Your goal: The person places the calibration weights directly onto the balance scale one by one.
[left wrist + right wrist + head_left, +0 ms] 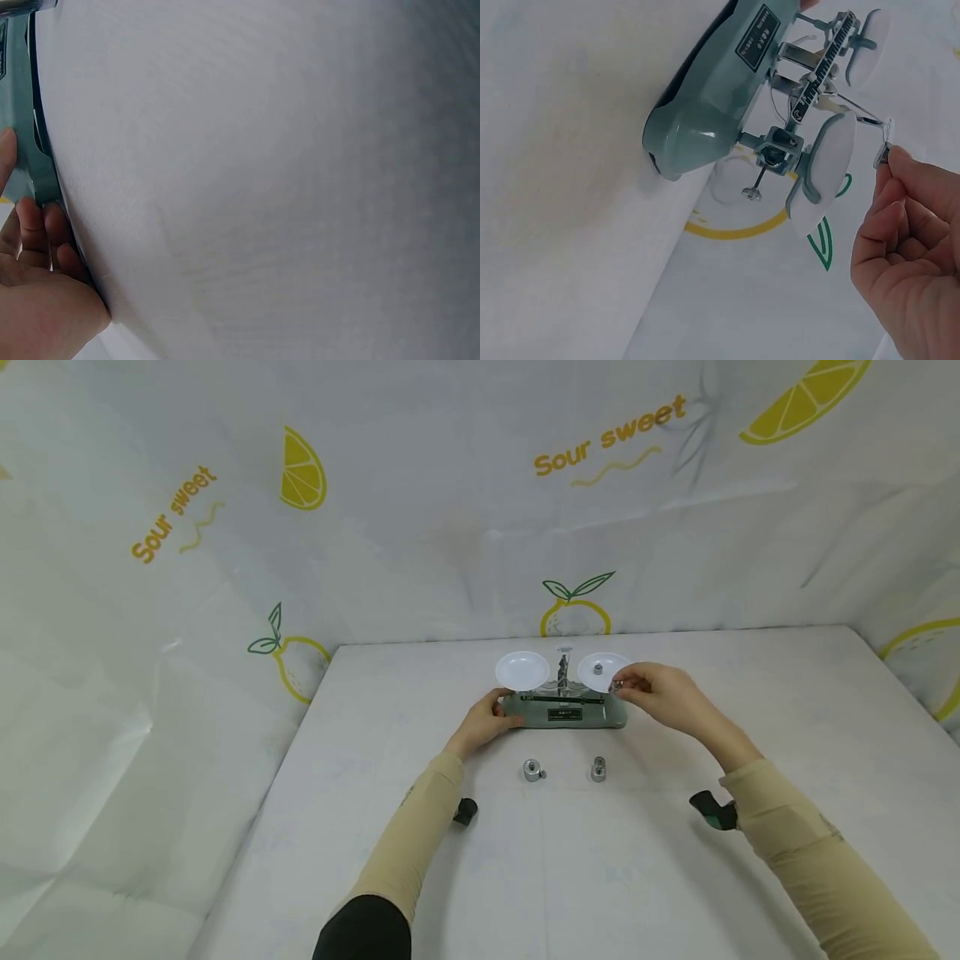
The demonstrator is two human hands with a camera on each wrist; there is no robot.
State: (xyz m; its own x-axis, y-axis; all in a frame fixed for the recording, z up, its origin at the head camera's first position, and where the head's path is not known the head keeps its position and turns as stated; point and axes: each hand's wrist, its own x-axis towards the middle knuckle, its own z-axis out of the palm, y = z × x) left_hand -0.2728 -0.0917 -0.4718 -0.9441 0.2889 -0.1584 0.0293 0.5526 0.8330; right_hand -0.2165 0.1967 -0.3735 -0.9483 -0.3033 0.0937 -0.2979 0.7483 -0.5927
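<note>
Right hand is pinching a metal weight thumb-to-finger; the right pan is lying just left of these fingertips. Left hand is gripping the balance base, whose long axis is running rightward from it.

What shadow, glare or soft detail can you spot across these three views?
Head view: soft shadow falls beside the beige fabric right sleeve on the flat white tabletop; pale glare streaks mark the lemon-printed white backdrop. Left wrist view: the tabletop darkens towards the right edge, its detail soft. Right wrist view: the glossy, rounded grey-green balance base carries a pale sheen.
</note>
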